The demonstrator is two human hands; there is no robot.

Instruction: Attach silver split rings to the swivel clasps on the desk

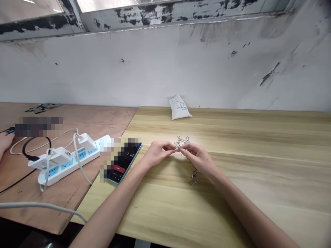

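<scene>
Above the pale wooden table (248,162), my left hand (158,153) and my right hand (199,157) meet fingertip to fingertip. Both are closed in a pinch on a small silvery metal clasp (178,147), whose details are too small to make out. Just beyond the fingers lies a little heap of metal swivel clasps (184,140), partly hidden by my right hand. More metal clasps (193,180) lie below my right palm, nearer to me. Left of my left forearm rests a phone (124,161) with a lit timer screen.
A white plastic packet (179,107) lies near the wall. On the brown table (51,210) at left sits a white power strip (80,162) with plugs and loose cables. Another person's hand (5,142) shows at the left edge.
</scene>
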